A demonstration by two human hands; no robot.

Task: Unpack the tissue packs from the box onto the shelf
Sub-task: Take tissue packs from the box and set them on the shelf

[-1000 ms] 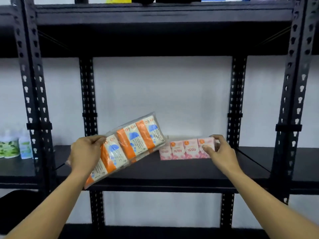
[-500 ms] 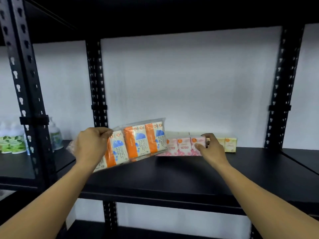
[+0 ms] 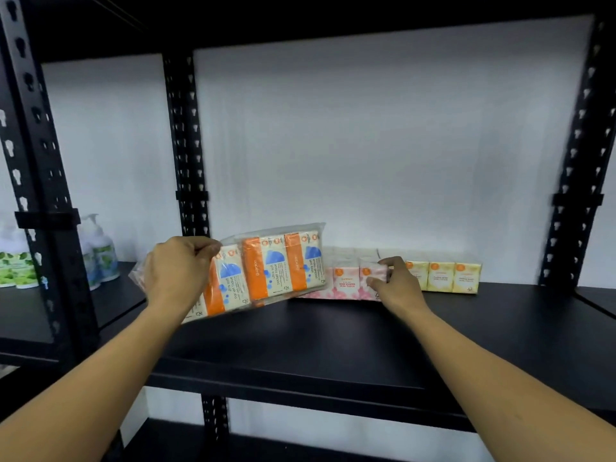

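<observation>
My left hand (image 3: 178,273) grips one end of an orange-and-blue tissue multipack (image 3: 266,271), held tilted just above the black shelf (image 3: 333,341). A pink rose tissue pack (image 3: 346,281) stands on the shelf near the back wall. My right hand (image 3: 395,286) holds its right end, with the fingers over its top. A yellow tissue pack (image 3: 446,276) stands right beside it, against my right hand. The box is out of view.
White pump bottles with green labels (image 3: 100,258) stand on the neighbouring shelf at the left. Black perforated uprights (image 3: 186,145) (image 3: 580,155) frame the bay. An upper shelf hangs overhead. The shelf board in front of the packs is bare.
The view has moved closer to the shelf. My right hand has pushed the pink pack back beside the yellow pack. My left hand has brought the orange pack nearer the pink one.
</observation>
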